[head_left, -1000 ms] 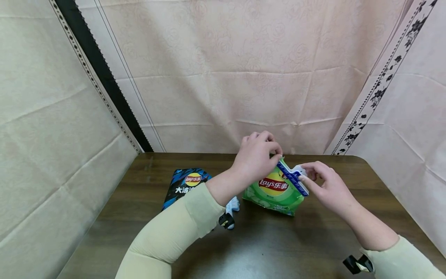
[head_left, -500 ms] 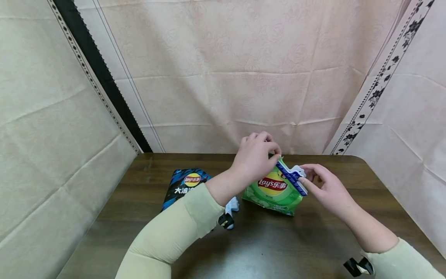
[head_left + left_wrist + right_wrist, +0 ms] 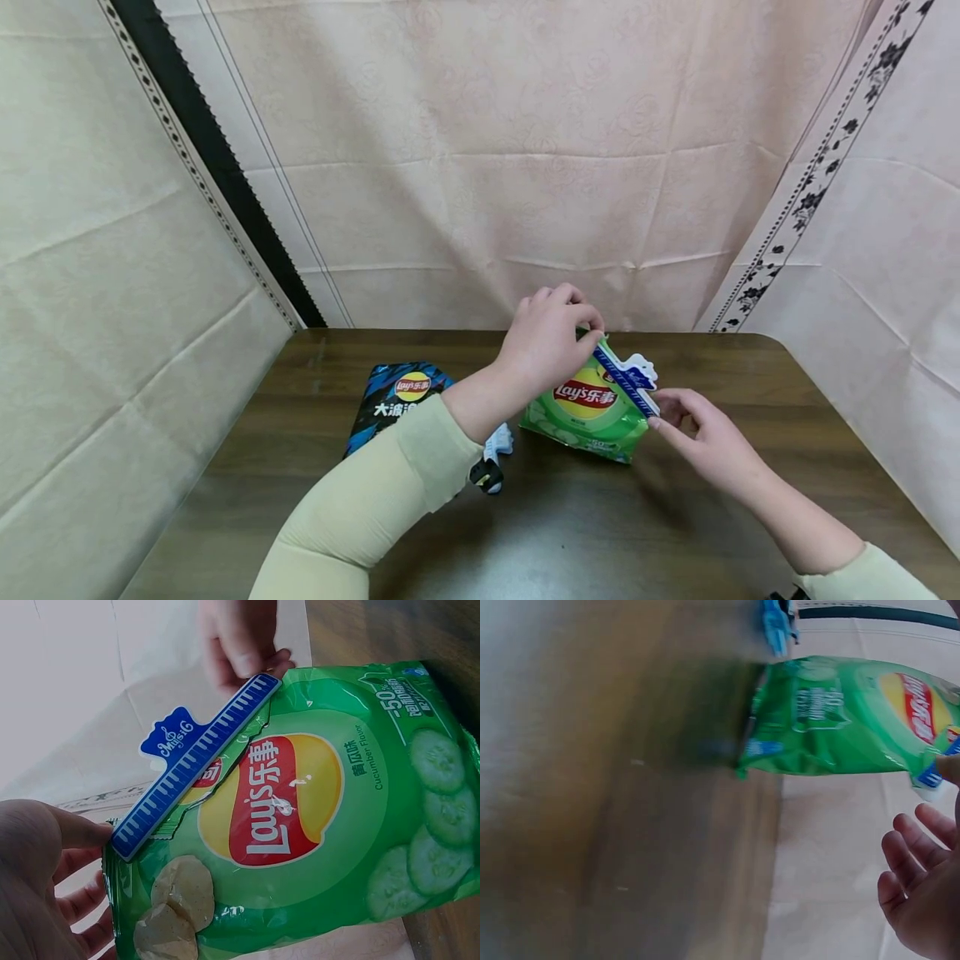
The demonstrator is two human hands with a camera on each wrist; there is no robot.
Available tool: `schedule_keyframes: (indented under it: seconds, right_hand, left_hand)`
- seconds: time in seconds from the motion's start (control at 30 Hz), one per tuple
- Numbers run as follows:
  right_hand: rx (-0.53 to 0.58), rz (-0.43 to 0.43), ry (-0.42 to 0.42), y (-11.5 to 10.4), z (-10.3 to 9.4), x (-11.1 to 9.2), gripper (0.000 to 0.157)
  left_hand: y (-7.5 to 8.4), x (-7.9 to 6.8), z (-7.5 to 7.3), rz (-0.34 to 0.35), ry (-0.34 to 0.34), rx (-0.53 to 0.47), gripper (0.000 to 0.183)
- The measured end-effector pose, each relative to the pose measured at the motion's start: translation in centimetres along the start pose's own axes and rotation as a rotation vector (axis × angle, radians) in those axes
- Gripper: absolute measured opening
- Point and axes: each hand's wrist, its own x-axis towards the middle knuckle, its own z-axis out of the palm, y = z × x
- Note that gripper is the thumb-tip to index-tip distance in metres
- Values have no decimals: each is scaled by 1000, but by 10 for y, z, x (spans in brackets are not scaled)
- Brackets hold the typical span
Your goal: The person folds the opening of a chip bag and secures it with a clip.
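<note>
A green Lay's chip bag (image 3: 588, 414) leans at a tilt over the brown table, cucumber slices printed on its front. Across its top edge sits a blue-and-white bag clip (image 3: 196, 766) with piano-key markings and a "Music" tab. My left hand (image 3: 547, 329) pinches the bag's upper left corner, thumb against the clip's end, other fingers behind the bag. At the opposite end, my right hand (image 3: 708, 437) pinches the clip's tip with thumb and index finger. Its remaining fingers (image 3: 904, 851) are spread loosely below.
Left of my forearm lies a black-and-blue Lay's bag (image 3: 393, 404), partly covered by the sleeve. A light blue clip (image 3: 498, 442) shows beside it. Pale cloth (image 3: 480, 167) hangs behind the table (image 3: 570, 533).
My right hand has let go of the clip's tab and slid down and toward me to the clip's lower end. The left hand and bag stay almost in place.
</note>
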Motion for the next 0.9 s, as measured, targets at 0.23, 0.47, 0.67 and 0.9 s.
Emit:
schedule_keyframes:
  seconds: [0.23,0.47,0.67,0.9]
  right_hand:
    - [-16,38,-96,11,15,-5,25]
    - [-53,133,-272,17,31,-6,17]
    - [-67,182,-339,15,38,-3,17]
    - [-112,240,-373,16,45,2,20]
  left_hand:
    - [0,1,-1,7,2,17,14]
    - [0,-1,-1,8,-9,23,15]
    - [0,-1,-1,10,-7,27,16]
    - [-1,-1,0,14,-3,20,17]
